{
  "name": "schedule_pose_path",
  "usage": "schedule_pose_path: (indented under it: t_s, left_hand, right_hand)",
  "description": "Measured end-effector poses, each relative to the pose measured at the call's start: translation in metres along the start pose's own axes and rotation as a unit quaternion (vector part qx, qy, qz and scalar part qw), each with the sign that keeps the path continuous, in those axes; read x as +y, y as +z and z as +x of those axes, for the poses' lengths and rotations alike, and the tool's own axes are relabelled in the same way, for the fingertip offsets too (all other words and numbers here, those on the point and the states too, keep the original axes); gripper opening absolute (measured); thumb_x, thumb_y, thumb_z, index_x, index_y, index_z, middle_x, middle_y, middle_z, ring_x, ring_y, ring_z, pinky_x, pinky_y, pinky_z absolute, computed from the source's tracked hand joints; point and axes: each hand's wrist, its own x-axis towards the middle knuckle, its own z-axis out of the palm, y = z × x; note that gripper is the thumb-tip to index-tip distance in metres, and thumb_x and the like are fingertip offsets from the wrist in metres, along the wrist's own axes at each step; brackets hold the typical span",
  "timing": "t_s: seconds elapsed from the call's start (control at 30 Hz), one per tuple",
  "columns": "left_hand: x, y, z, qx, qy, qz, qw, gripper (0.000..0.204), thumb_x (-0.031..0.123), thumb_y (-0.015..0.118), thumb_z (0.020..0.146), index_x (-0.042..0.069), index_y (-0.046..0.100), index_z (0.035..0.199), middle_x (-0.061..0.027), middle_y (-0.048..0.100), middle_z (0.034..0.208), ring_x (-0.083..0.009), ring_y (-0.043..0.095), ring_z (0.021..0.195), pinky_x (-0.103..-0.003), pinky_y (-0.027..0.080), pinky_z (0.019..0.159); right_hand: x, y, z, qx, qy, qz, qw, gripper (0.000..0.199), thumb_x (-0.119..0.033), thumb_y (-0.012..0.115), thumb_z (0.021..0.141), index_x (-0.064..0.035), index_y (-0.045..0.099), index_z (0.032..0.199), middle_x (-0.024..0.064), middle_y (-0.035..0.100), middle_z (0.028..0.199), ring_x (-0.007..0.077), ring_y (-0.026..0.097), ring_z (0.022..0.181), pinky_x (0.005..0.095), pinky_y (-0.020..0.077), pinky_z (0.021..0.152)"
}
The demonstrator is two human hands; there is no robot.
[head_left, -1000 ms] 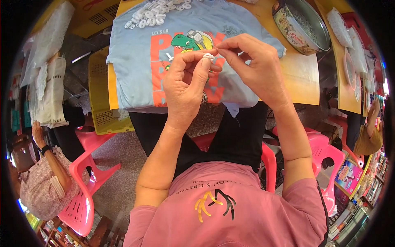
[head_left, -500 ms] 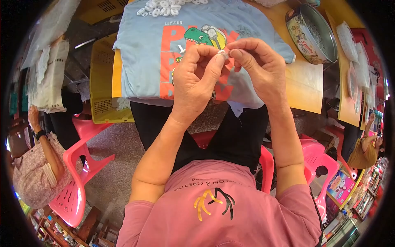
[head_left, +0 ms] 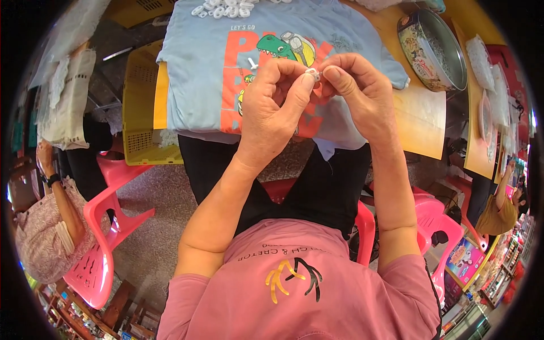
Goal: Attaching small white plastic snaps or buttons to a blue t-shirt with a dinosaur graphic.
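Observation:
My left hand (head_left: 277, 105) pinches a small white plastic ring-shaped piece (head_left: 312, 73) between thumb and forefinger. Close against it on the right, my right hand (head_left: 357, 93) has its thumb and forefinger pressed together at the piece's edge; whatever lies between those fingertips is too small to make out. Both hands are held over a light blue T-shirt (head_left: 192, 73) with a printed dinosaur, spread on the table. A small white pin-like plastic piece (head_left: 253, 64) lies on the shirt beside my left hand. Several white oval rings (head_left: 226, 8) form a pile at the shirt's far edge.
A round printed tin (head_left: 433, 51) with small clear pieces inside stands at the table's far right. Left of the table is a yellow plastic crate (head_left: 141, 102). Pink chairs (head_left: 105, 243) stand on both sides; other people sit at left (head_left: 54, 232) and far right (head_left: 498, 212).
Both hands stay together around the white piece, with only slight finger movement. The piece has turned a little, and the whole view has shifted slightly.

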Motion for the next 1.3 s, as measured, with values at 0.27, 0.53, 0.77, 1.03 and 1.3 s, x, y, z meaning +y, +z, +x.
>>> schedule_pose_path:
  t_s: [0.27,0.53,0.77,1.03,1.3]
  left_hand:
    - [-0.003,0.001,0.001,0.007,0.013,0.018,1.0,0.008,0.007,0.06,0.095,0.0,0.056,0.098,-0.0053,0.065,0.088,-0.0089,0.064,0.078,-0.023,0.053,0.067]
    - [-0.002,0.003,0.0,0.019,0.004,0.058,0.998,0.009,0.007,0.06,0.095,-0.001,0.057,0.096,-0.0055,0.066,0.083,-0.0095,0.065,0.075,-0.022,0.053,0.065]
    - [-0.001,0.002,0.0,0.021,0.02,0.059,0.998,0.01,0.008,0.061,0.095,-0.001,0.057,0.096,-0.0066,0.067,0.084,-0.0101,0.065,0.075,-0.023,0.053,0.065]
    - [0.002,0.001,0.004,0.01,-0.011,0.053,0.998,0.011,0.009,0.06,0.095,-0.002,0.057,0.098,-0.0068,0.066,0.085,-0.0099,0.064,0.076,-0.023,0.052,0.066]
    - [0.003,-0.001,0.003,0.001,-0.02,0.014,1.0,0.012,0.01,0.058,0.097,-0.001,0.056,0.098,-0.0063,0.066,0.085,-0.0092,0.062,0.075,-0.023,0.052,0.067]
  right_hand:
    - [-0.008,0.004,-0.001,-0.002,-0.012,-0.077,0.997,0.017,-0.012,0.06,0.097,0.0042,0.062,0.102,0.0041,0.066,0.087,0.009,0.061,0.076,0.0228,0.0515,0.069]
    - [-0.013,0.004,-0.002,0.024,-0.083,-0.267,0.96,0.008,-0.003,0.062,0.093,0.0041,0.061,0.093,0.0046,0.066,0.083,0.0102,0.063,0.074,0.0225,0.0516,0.068]
    - [-0.006,0.012,-0.001,0.039,-0.075,-0.218,0.972,0.008,-0.003,0.062,0.093,0.0039,0.061,0.091,0.0039,0.066,0.082,0.0095,0.063,0.076,0.0232,0.0517,0.071]
    - [-0.013,0.004,-0.002,0.005,-0.014,-0.117,0.993,0.013,-0.006,0.061,0.094,0.0034,0.065,0.102,0.006,0.068,0.09,0.0113,0.065,0.081,0.0244,0.0537,0.075]
    - [-0.021,-0.013,-0.001,-0.026,-0.044,-0.191,0.98,0.017,-0.01,0.06,0.096,0.0034,0.065,0.105,0.0061,0.068,0.087,0.0115,0.064,0.079,0.0251,0.0536,0.073]
